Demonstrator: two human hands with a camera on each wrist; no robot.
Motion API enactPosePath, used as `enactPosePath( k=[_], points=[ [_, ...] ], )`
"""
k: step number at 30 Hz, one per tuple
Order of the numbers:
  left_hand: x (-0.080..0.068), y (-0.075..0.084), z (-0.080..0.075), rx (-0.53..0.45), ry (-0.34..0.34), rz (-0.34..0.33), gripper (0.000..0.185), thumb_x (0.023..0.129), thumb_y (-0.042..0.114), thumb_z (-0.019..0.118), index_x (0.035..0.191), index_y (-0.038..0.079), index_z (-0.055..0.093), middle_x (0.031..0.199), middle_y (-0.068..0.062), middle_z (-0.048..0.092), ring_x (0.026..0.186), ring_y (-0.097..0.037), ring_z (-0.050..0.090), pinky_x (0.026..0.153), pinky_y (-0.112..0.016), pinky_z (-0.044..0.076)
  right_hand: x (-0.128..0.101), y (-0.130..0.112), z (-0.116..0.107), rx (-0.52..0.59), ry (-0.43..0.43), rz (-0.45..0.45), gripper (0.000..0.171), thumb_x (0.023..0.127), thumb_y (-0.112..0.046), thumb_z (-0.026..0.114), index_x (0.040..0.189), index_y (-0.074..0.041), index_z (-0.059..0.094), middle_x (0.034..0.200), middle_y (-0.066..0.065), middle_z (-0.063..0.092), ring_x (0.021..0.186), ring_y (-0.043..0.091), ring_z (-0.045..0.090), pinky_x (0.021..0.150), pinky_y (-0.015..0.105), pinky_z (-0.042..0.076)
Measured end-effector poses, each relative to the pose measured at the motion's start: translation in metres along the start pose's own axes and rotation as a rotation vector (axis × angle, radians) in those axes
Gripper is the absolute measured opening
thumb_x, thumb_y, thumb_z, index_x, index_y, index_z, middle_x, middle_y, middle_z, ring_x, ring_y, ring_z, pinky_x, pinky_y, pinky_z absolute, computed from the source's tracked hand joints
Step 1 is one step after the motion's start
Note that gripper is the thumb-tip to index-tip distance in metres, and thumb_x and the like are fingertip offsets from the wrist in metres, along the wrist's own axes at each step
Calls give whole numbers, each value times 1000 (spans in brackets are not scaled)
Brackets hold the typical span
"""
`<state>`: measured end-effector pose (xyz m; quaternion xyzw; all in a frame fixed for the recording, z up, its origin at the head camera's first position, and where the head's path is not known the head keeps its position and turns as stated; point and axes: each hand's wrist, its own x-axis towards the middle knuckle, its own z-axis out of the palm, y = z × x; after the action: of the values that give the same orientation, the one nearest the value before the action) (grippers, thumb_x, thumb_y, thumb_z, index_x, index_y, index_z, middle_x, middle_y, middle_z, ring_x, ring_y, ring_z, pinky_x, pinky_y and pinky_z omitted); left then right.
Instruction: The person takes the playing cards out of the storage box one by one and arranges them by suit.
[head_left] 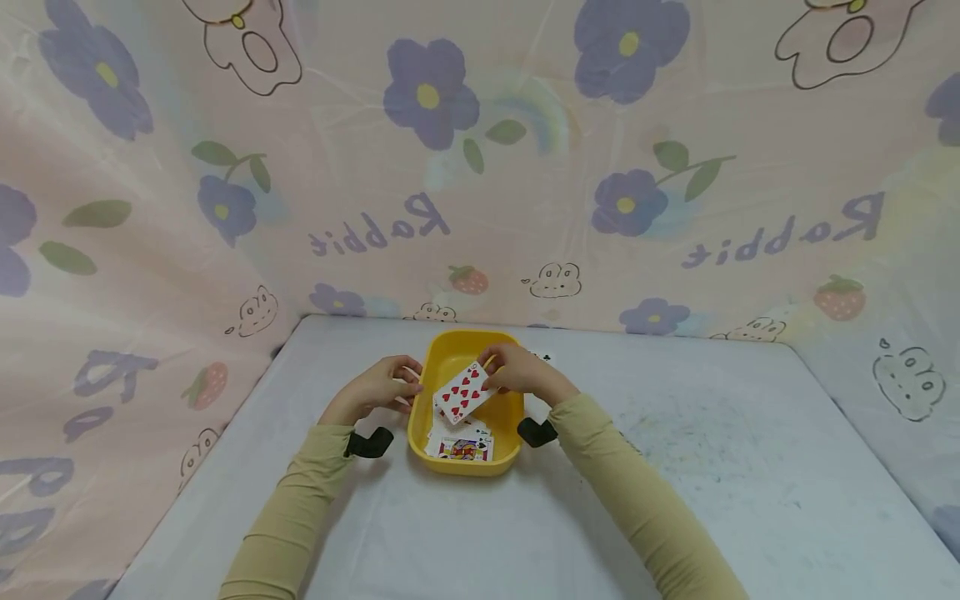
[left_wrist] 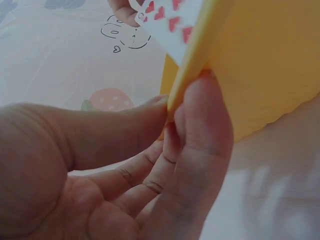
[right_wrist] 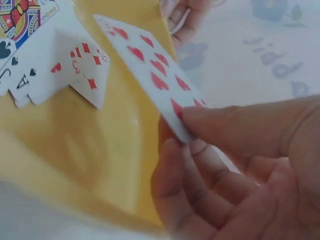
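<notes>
My left hand (head_left: 381,385) pinches the left rim of a yellow plastic tray (head_left: 468,468), thumb on the inner side and fingers outside, as the left wrist view shows. Over the tray, my right hand (head_left: 521,372) holds a playing card (right_wrist: 155,70) with red hearts between thumb and fingers, tilted face up. Beneath it several loose cards lie overlapping at the tray's near end. Among them are a face card (head_left: 465,449), an ace (right_wrist: 24,84) with a black pip and a diamonds card (right_wrist: 90,67).
Another card (head_left: 546,357) lies on the white tabletop (head_left: 675,500) just behind the tray's right side, partly hidden by my right hand. A printed cloth (head_left: 525,183) with flowers and rabbits hangs behind the table and along its sides.
</notes>
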<state>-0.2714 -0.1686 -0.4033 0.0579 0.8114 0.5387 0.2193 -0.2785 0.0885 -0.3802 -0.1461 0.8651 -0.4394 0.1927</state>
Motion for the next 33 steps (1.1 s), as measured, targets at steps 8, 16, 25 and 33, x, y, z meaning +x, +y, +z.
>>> enactPosePath(
  k=[8, 16, 25, 33],
  points=[
    [0, -1, 0, 2, 3, -7, 33, 94, 2, 58, 124, -5, 47, 97, -16, 55, 71, -21, 60, 67, -37, 58, -15, 13, -20, 110, 112, -46, 36, 85, 3, 66, 119, -3, 58, 92, 13, 57, 72, 21, 61, 68, 35, 57],
    [1, -2, -1, 15, 7, 0, 32, 95, 4, 59, 123, -4, 48, 98, -17, 55, 71, -21, 60, 65, -36, 58, -32, 39, -36, 279, 222, 6, 25, 91, -4, 62, 113, 3, 52, 93, 15, 62, 79, 26, 67, 78, 44, 55],
    [1, -6, -1, -19, 7, 14, 32, 96, 4, 57, 124, -5, 47, 99, -16, 53, 73, -21, 60, 67, -36, 58, -52, 75, -55, 479, 315, -8, 24, 92, -4, 62, 108, 7, 49, 97, 21, 67, 95, 34, 66, 86, 43, 52],
    [5, -9, -2, -63, -8, 27, 33, 96, 4, 56, 125, -8, 45, 97, -14, 53, 72, -19, 59, 65, -33, 57, -64, 104, -63, 710, 406, 54, 25, 97, -4, 53, 115, 9, 41, 105, 17, 49, 97, 25, 66, 89, 36, 51]
  ],
)
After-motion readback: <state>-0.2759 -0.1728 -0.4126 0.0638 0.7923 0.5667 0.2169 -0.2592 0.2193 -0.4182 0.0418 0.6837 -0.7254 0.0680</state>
